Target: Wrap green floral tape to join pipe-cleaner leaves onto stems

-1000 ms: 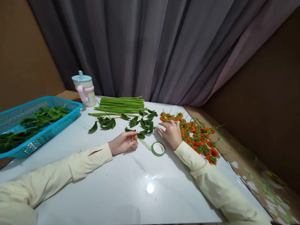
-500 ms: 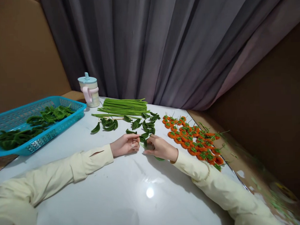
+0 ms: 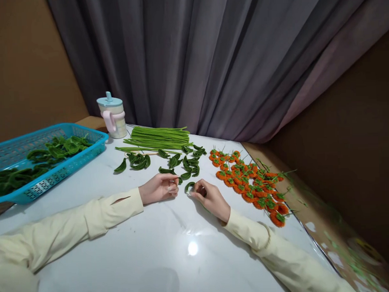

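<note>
My left hand [image 3: 159,188] rests on the white table [image 3: 147,245] with its fingers curled into a pinch; what it holds is too small to make out. A few centimetres to its right, my right hand [image 3: 210,197] is closed, its fingertips pinching a curved green leaf [image 3: 188,186]. The two hands almost meet. Just beyond them lies a scatter of loose green leaves [image 3: 185,161]. A patch of small orange flowers [image 3: 250,183] with green centres and thin stems lies to the right of my right hand.
A bundle of straight green stems [image 3: 160,137] lies at the back of the table. A pale lidded cup with a pink handle [image 3: 112,115] stands behind it on the left. A blue basket [image 3: 59,170] with more leaves sits at the far left. Grey curtains hang behind.
My right hand left the orange flowers, moved left toward my left hand and now pinches a green leaf. The green tape roll seen earlier is hidden. My left hand stayed put.
</note>
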A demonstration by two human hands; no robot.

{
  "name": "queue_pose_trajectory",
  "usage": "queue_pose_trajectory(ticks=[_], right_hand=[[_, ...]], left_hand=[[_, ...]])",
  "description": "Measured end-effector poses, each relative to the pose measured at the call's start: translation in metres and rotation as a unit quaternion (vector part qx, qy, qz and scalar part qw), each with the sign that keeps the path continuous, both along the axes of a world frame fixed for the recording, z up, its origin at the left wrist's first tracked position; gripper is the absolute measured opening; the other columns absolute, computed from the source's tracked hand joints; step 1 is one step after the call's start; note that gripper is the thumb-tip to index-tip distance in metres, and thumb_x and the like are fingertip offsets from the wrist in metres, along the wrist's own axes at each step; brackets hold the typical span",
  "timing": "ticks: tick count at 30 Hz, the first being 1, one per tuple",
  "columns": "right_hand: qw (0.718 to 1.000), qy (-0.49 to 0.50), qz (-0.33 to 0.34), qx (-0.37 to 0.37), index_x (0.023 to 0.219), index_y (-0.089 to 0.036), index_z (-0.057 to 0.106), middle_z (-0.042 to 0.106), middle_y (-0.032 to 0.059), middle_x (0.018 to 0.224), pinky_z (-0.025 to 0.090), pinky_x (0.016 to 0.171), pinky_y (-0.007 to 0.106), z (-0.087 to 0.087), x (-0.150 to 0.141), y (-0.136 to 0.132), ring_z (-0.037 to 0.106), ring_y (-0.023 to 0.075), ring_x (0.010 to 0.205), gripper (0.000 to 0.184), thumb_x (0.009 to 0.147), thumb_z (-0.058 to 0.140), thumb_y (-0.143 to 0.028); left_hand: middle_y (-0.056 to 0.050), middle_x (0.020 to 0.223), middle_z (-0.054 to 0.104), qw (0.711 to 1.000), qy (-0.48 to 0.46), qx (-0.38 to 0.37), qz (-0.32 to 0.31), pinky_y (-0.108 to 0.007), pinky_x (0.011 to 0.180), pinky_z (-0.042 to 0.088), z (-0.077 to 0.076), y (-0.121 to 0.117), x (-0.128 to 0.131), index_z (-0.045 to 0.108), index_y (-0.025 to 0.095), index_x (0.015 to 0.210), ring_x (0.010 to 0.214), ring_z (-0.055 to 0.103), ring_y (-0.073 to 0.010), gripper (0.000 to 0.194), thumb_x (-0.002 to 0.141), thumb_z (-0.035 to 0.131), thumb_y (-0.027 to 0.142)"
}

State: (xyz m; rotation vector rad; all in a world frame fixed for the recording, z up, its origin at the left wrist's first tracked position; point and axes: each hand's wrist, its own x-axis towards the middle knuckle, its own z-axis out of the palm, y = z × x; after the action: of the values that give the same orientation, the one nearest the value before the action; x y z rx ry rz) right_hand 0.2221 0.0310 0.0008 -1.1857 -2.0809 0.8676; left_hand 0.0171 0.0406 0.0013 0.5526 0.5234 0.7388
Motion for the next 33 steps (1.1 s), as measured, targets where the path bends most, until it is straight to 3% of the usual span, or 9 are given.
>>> queue_pose_trajectory(ticks=[4, 8, 11, 16, 21, 27, 33], right_hand=[[0.999, 0.045, -0.023, 0.017, 0.078, -0.018, 0.045, 0.051, -0.0007, 0.066, 0.038, 0.054, 0.023, -0.003, 0.016, -0.01, 0.045, 0.0111, 0.057, 0.017, 0.082, 0.051, -0.034], [0.986, 0.159, -0.009, -0.056, 0.097, -0.02, 0.041, 0.057, 0.0028, 0.076, 0.044, 0.064, 0.028, -0.007, 0.025, -0.008, 0.053, 0.0136, 0.066, 0.021, 0.086, 0.047, -0.036], [0.972, 0.208, 0.026, -0.106, 0.101, -0.02, 0.04, 0.058, 0.0039, 0.082, 0.044, 0.068, 0.029, -0.009, 0.027, -0.004, 0.054, 0.0128, 0.068, 0.029, 0.08, 0.056, -0.033], [0.968, 0.194, 0.082, -0.139, 0.103, -0.02, 0.044, 0.059, 0.0039, 0.087, 0.044, 0.063, 0.026, -0.009, 0.026, -0.003, 0.053, 0.0112, 0.066, 0.042, 0.069, 0.068, -0.026], [0.973, 0.168, 0.08, -0.136, 0.107, -0.019, 0.046, 0.064, 0.0032, 0.078, 0.044, 0.064, 0.028, -0.009, 0.028, -0.004, 0.055, 0.0125, 0.066, 0.041, 0.071, 0.066, -0.024], [0.957, 0.217, 0.111, -0.155, 0.111, -0.019, 0.045, 0.062, 0.0082, 0.094, 0.048, 0.074, 0.031, -0.01, 0.029, -0.004, 0.059, 0.0136, 0.076, 0.042, 0.074, 0.064, -0.025], [0.954, 0.221, 0.125, -0.158, 0.111, -0.021, 0.049, 0.059, 0.0087, 0.101, 0.049, 0.071, 0.029, -0.008, 0.028, -0.003, 0.057, 0.0116, 0.072, 0.045, 0.07, 0.067, -0.024]], left_hand=[[0.0, 0.043, 0.036, 1.0, -0.004, -0.001, -0.002, -0.023, 0.053, 0.041, -0.001, 0.0, -0.001, 0.057, 0.009, 0.06, 0.047, 0.04, -0.012, 0.028, 0.083, 0.042, 0.017], [0.0, 0.043, 0.035, 1.0, -0.005, -0.002, -0.002, -0.023, 0.054, 0.041, -0.001, 0.0, -0.001, 0.056, 0.009, 0.059, 0.048, 0.04, -0.0122, 0.026, 0.081, 0.045, 0.017], [0.0, 0.043, 0.035, 1.0, -0.005, -0.001, 0.001, -0.024, 0.054, 0.041, 0.0, 0.001, -0.001, 0.056, 0.009, 0.058, 0.048, 0.04, -0.0124, 0.027, 0.081, 0.044, 0.016], [0.0, 0.044, 0.035, 1.0, -0.003, 0.0, 0.004, -0.024, 0.053, 0.041, 0.0, 0.001, -0.002, 0.057, 0.009, 0.059, 0.048, 0.04, -0.0124, 0.028, 0.082, 0.042, 0.016], [0.0, 0.044, 0.035, 1.0, 0.002, -0.001, 0.005, -0.024, 0.053, 0.042, 0.0, 0.001, -0.001, 0.057, 0.009, 0.059, 0.048, 0.04, -0.0126, 0.028, 0.082, 0.042, 0.015], [0.0, 0.044, 0.036, 1.0, 0.016, 0.005, 0.008, -0.024, 0.053, 0.042, 0.001, 0.001, -0.001, 0.057, 0.009, 0.059, 0.048, 0.039, -0.0122, 0.027, 0.081, 0.042, 0.014], [0.001, 0.044, 0.033, 0.999, 0.04, 0.03, 0.015, -0.025, 0.054, 0.042, 0.003, 0.0, 0.0, 0.055, 0.01, 0.058, 0.048, 0.041, -0.013, 0.024, 0.08, 0.046, 0.017]])
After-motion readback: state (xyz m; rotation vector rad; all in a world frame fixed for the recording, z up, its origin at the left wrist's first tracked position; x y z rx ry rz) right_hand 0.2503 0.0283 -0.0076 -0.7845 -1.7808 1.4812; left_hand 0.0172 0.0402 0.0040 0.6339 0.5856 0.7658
